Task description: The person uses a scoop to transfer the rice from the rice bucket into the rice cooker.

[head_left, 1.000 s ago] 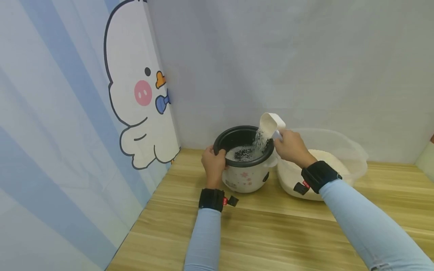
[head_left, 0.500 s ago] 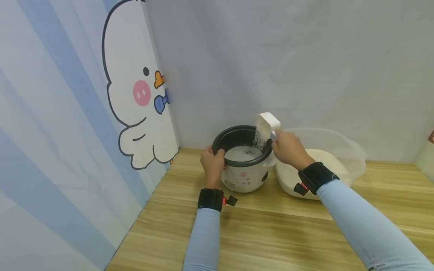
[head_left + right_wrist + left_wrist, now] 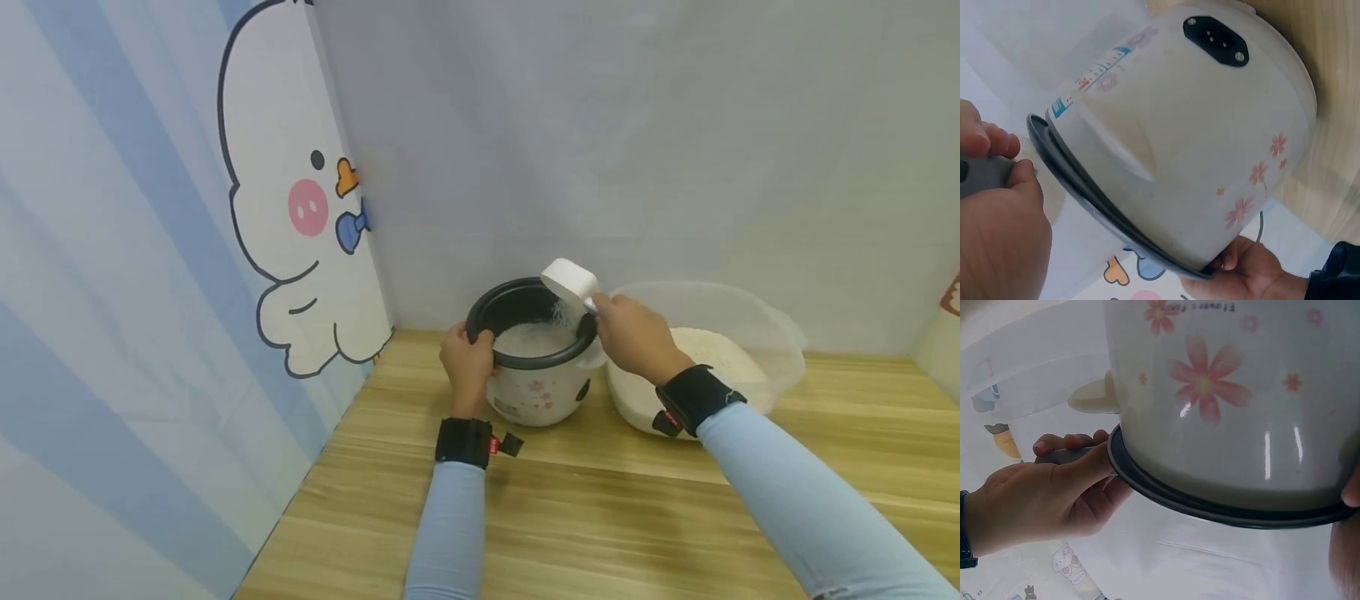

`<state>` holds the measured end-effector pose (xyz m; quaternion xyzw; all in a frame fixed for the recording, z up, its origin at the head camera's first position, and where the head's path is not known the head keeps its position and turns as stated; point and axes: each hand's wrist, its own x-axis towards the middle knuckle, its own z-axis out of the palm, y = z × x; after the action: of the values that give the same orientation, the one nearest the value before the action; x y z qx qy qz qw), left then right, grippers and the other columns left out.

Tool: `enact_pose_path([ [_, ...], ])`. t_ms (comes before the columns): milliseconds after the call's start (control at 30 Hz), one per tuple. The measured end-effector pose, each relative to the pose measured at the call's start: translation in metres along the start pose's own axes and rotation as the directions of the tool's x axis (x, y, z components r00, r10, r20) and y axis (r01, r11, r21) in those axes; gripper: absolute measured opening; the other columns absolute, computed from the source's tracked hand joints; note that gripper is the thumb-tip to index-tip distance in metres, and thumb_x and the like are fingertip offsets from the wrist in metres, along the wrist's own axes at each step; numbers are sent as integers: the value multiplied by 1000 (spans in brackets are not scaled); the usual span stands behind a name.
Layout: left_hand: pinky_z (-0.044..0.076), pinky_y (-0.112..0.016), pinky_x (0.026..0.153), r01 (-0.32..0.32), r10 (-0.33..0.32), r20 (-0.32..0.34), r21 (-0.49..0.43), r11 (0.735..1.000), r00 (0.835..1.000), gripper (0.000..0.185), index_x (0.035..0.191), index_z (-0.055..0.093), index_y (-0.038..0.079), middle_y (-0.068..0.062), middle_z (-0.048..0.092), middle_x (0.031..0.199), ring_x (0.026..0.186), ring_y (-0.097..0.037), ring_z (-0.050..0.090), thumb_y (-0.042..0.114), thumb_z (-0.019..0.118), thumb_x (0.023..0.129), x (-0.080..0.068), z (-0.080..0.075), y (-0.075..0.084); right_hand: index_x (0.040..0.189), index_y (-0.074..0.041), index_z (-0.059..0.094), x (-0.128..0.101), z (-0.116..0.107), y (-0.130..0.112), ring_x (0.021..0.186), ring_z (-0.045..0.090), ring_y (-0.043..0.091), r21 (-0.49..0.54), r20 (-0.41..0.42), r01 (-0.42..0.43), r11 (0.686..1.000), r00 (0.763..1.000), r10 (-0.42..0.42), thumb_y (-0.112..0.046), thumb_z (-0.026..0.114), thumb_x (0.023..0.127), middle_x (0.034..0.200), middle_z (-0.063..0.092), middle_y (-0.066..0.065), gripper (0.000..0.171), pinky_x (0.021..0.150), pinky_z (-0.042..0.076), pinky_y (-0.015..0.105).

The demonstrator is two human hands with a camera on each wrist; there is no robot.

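Head view is showing a pale wood-grain surface [image 3: 615, 517] running into a corner, a plain grey-white wall behind and a blue-striped cartoon-duck panel [image 3: 292, 208] at left. The rice cooker [image 3: 538, 379] is standing upright near the back wall, mouth up, touching the clear tub of rice [image 3: 750, 333] on its right; the left hand [image 3: 467, 362] is curling its grip over the black rim. The right hand [image 3: 633, 337] is clamping the handle of the white scoop [image 3: 568, 282], long axis slanting up-left from the hand, mouth tipped down over the pot, grains falling.
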<state>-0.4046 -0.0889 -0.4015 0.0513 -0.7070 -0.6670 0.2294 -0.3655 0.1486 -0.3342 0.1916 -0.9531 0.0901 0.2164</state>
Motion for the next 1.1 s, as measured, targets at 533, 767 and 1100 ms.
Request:
enact_pose_path([
  [533, 46, -30, 30, 8, -8, -7, 7, 1000, 1000, 39, 116, 61, -2, -11, 65, 82, 35, -16, 51, 11, 58, 78, -1, 4, -3, 128, -3, 46, -10, 2, 18, 56, 52, 27, -22, -123, -31, 999, 992, 28, -15, 49, 97, 83, 57, 15, 33, 37, 39, 38],
  [767, 45, -30, 30, -2, 2, -20, 18, 1000, 1000, 38, 113, 63, -2, -10, 66, 81, 33, -16, 50, 11, 57, 78, 0, 2, -2, 120, -1, 47, -22, -8, 39, 59, 57, 34, -24, -138, -143, 989, 981, 138, -11, 49, 95, 82, 57, 18, 28, 37, 41, 45],
  [1100, 47, -29, 31, -10, 10, -9, 16, 1000, 1000, 40, 115, 61, -2, -10, 66, 84, 35, -16, 51, 12, 57, 78, 2, 2, -4, 97, 2, 51, -51, -25, 84, 66, 58, 34, -23, 128, -331, 943, 935, 331, -10, 44, 93, 79, 58, 18, 14, 42, 43, 46],
])
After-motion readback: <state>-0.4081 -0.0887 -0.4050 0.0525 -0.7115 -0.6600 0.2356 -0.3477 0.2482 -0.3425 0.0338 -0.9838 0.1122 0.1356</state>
